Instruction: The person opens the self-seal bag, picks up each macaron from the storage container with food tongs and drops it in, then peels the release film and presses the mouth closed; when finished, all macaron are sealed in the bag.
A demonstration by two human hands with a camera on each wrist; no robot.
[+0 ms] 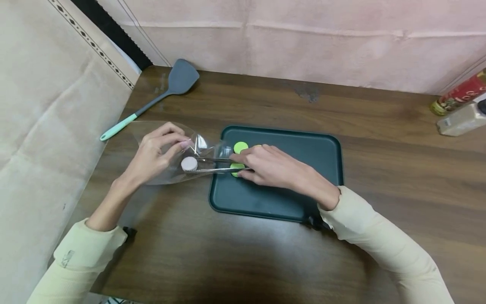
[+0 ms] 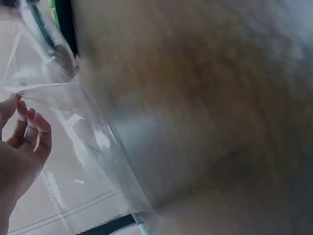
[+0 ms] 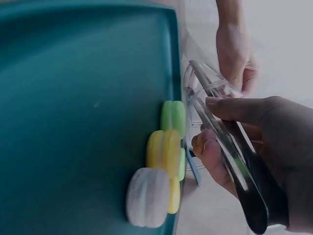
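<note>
My left hand (image 1: 157,147) pinches the upper edge of a clear plastic bag (image 1: 167,176), which lies to the left of a dark teal tray (image 1: 281,204). Metal tongs (image 1: 214,170) are gripped in my right hand (image 1: 275,166) above the tray's left part, their tips reaching into the bag. At those tips is a whitish macaron (image 1: 189,164). Green macarons (image 1: 241,147) lie on the tray, partly hidden by my right hand. The right wrist view also shows yellow macarons (image 3: 164,152) and a pale lilac one (image 3: 146,198) along the tray's edge.
A grey spatula (image 1: 183,78) with a mint handle lies at the table's back left. Toward the far right stand a red-labelled bottle (image 1: 463,92) and a pale container (image 1: 459,120). Light cloth (image 1: 303,46) hangs behind the wooden table (image 1: 182,245).
</note>
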